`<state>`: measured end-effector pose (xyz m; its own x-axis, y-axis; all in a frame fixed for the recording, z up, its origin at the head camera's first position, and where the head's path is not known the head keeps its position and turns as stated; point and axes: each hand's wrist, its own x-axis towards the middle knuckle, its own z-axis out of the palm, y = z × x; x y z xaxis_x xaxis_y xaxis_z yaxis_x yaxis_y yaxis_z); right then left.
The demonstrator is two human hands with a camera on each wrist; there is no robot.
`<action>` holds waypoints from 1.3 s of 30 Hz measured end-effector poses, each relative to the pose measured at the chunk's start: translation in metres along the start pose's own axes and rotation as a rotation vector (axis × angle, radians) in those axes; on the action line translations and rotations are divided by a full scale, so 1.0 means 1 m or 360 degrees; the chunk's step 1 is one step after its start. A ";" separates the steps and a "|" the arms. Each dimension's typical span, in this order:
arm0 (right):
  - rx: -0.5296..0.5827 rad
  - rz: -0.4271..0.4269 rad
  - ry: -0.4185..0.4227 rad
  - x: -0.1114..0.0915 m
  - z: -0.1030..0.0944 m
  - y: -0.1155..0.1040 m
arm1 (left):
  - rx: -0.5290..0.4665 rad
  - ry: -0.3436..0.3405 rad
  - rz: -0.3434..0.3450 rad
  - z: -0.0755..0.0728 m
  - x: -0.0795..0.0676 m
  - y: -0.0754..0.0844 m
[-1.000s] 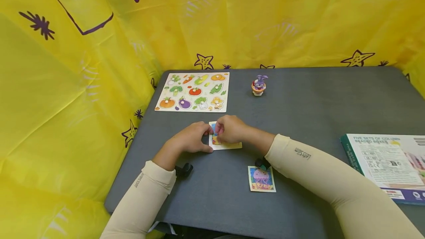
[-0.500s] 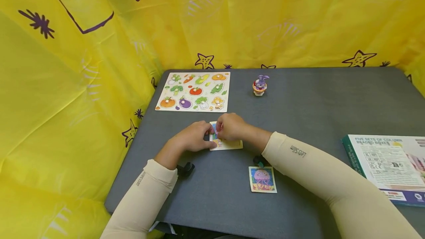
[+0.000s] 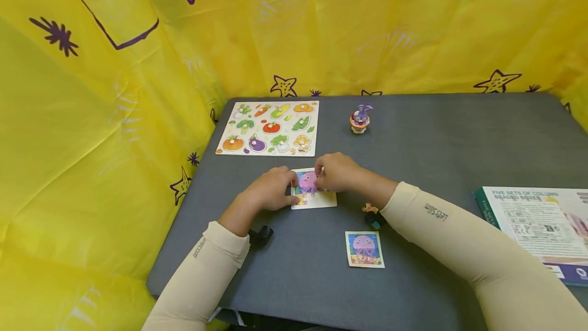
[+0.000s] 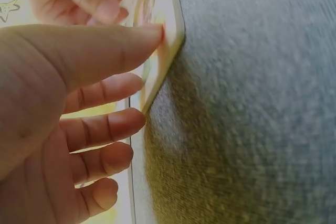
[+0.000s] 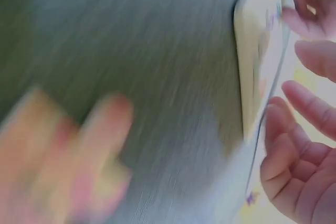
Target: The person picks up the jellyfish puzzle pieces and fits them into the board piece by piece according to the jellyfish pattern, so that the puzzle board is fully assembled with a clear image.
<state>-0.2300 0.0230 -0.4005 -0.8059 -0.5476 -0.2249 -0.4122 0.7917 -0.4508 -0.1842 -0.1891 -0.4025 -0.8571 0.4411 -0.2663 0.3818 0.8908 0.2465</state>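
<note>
A small cream-framed puzzle board [image 3: 325, 202] lies mid-table, with a pink jellyfish picture [image 3: 307, 183] on its left part and a bare cream area at right. My left hand [image 3: 272, 189] holds the board's left side, thumb near the front corner and fingers by the far one. Over the board's right half hovers my right hand [image 3: 339, 172], fingertips close to the jellyfish; a gap shows between its thumb and index finger in the right wrist view [image 5: 302, 166]. Under my right wrist lies an orange piece [image 3: 369, 208], large and blurred in that wrist view.
A jellyfish card [image 3: 365, 249] lies nearer the front edge. Behind are a vegetable puzzle board [image 3: 239, 122] and a purple rabbit figure [image 3: 360, 119]. A flat box [image 3: 533, 223] stands at the right. Yellow patterned cloth [image 3: 321, 34] encloses the grey table.
My right hand has moved to the right across the board, uncovering more of the jellyfish. The orange piece has come into view beside my wrist. My left hand stays in place.
</note>
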 end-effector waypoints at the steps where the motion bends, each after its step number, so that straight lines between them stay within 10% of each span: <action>1: -0.0017 -0.0001 -0.0020 -0.006 -0.004 0.006 | -0.0002 -0.0008 -0.0004 0.000 0.000 0.002; 12: -0.0151 -0.0032 -0.0217 -0.069 -0.029 0.051 | -0.0092 0.0005 0.0007 0.000 0.006 0.007; 22: -0.0170 -0.0049 -0.0116 -0.108 -0.016 0.067 | -0.0133 0.0020 0.0066 -0.001 0.016 0.011; 39: 0.0006 -0.0108 0.0128 -0.088 -0.007 0.039 | -0.0064 0.0041 0.0289 -0.001 0.019 0.025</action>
<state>-0.1781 0.1043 -0.3920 -0.8078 -0.5762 -0.1241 -0.4652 0.7526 -0.4660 -0.1915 -0.1585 -0.4005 -0.7840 0.5909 -0.1902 0.5175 0.7914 0.3254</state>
